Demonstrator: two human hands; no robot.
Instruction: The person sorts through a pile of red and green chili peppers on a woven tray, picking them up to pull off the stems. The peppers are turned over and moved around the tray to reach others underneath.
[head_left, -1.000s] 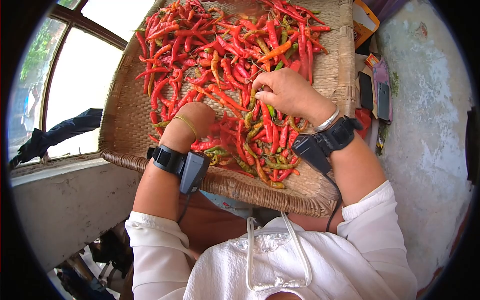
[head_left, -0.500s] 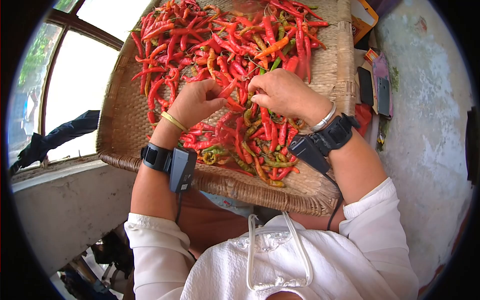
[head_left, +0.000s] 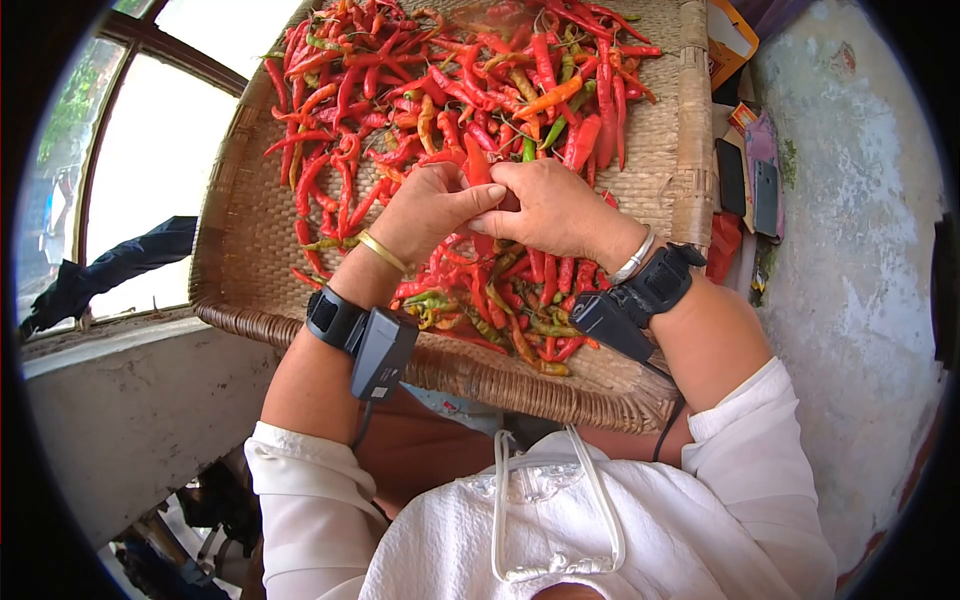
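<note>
Over the middle of a woven basket tray (head_left: 640,370), my two hands meet, thumbs nearly touching. My left hand (head_left: 432,208) is closed on a red chili pepper (head_left: 478,165), whose broad part points away from me between the hands. My right hand (head_left: 550,208) is pinched at the same chili, with its fingertips partly hidden. Beneath and beyond both hands lies a loose heap of chili peppers (head_left: 370,75), mostly red with some orange and green. A smaller pile of red and greenish chilies (head_left: 520,310) sits nearer to me.
A window (head_left: 140,150) and a ledge (head_left: 120,345) are on the left, with a dark cloth (head_left: 120,270) hanging there. Right of the tray lie two phones (head_left: 731,175) among papers and packets, beside a worn wall (head_left: 850,230). Black devices are strapped to both wrists.
My left hand has moved right and my right hand slightly down, so they now meet. The red chili has turned more upright between them.
</note>
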